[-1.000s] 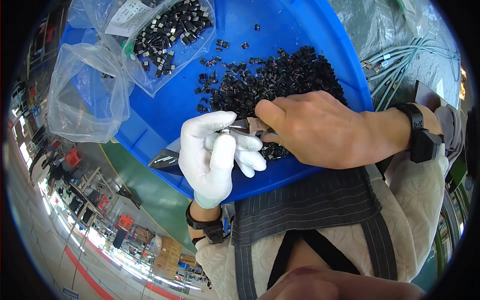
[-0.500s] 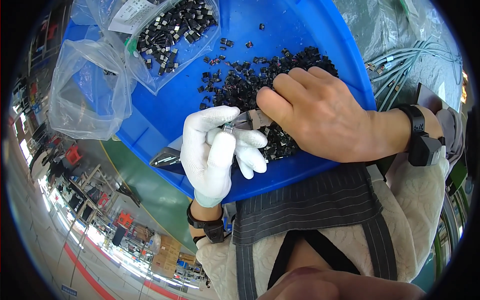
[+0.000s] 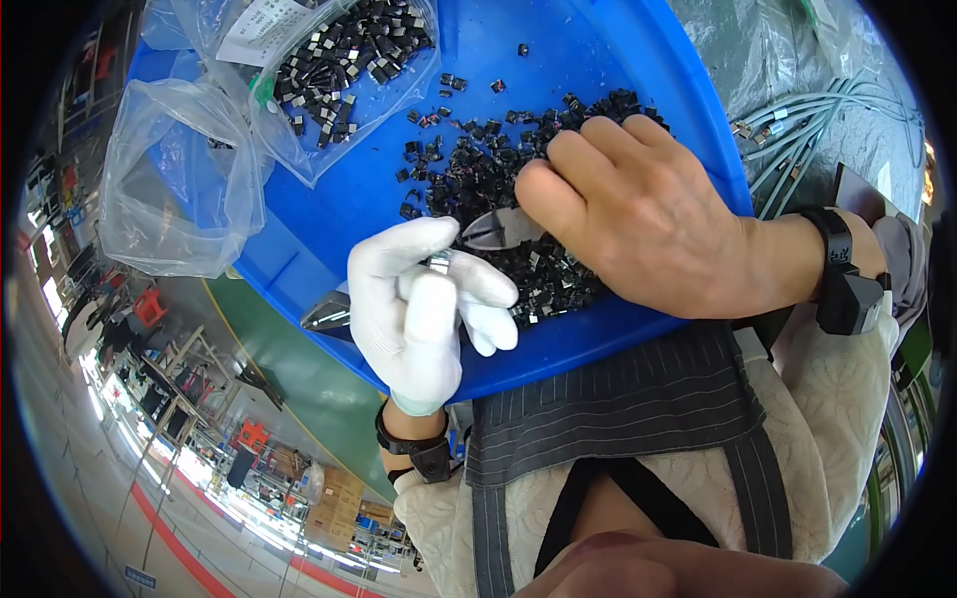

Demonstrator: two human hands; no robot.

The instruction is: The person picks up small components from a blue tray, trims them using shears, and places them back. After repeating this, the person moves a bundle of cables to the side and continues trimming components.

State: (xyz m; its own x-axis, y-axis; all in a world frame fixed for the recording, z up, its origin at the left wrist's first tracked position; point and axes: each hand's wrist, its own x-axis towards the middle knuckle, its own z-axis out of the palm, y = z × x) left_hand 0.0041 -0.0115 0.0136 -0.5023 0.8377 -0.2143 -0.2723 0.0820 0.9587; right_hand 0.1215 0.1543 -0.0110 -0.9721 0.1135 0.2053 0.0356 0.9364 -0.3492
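My left hand (image 3: 409, 314), in a white glove, pinches a small silvery metal connector (image 3: 439, 262) between thumb and fingers. My bare right hand (image 3: 638, 219) is closed round a pair of cutting pliers; its grey metal jaws (image 3: 498, 230) point toward the glove, beside the connector. The grips are hidden in my fist. Beneath both hands lies a heap of small black plastic pieces (image 3: 548, 279), spread over a blue tray (image 3: 319, 229).
At the tray's far left, a clear plastic bag (image 3: 349, 75) holds many black connectors with metal ends. Another clear bag (image 3: 179, 179) hangs over the left rim. A second pliers-like tool (image 3: 327, 312) pokes out past the glove. Grey cables (image 3: 817, 125) lie coiled on the right.
My left hand has drawn slightly left with the connector. The pliers' jaws, earlier close against the connector, now stand apart from it and show more fully.
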